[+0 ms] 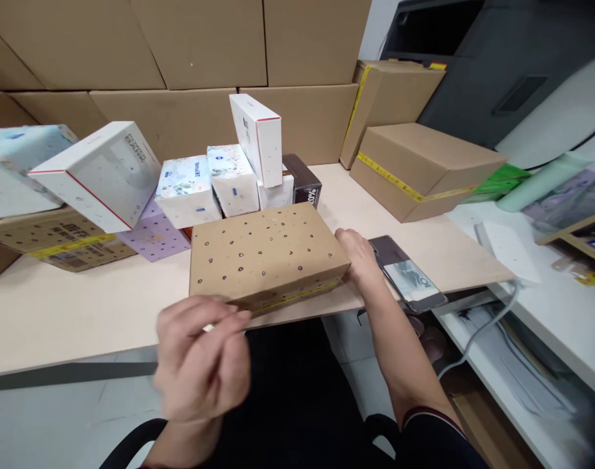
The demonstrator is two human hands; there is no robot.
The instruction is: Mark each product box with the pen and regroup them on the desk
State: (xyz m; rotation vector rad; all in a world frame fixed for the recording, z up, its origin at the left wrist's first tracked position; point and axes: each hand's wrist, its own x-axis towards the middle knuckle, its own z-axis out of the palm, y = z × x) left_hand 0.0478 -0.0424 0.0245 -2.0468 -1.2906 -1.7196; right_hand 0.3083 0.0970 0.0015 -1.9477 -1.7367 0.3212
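Note:
A brown cardboard box [263,254], dotted with small dark rings, sits near the table's front edge with yellow tape along its front side. My right hand [359,257] grips its right end, fingers curled behind the corner. Just before the box's front left corner, my left hand [204,358] is closed in a pinch. A tiny pale bit shows between its fingers, but what it belongs to is hidden. Beside my right wrist lies a dark phone [407,273] with a banknote-like picture on it.
Behind the box stand tissue packs [187,189], a tilted white box [258,137] and a dark box [302,179]. To the left, a power bank box [102,172] leans over a purple box [155,231]. A taped carton [419,163] stands at right; large cartons [204,42] wall the back.

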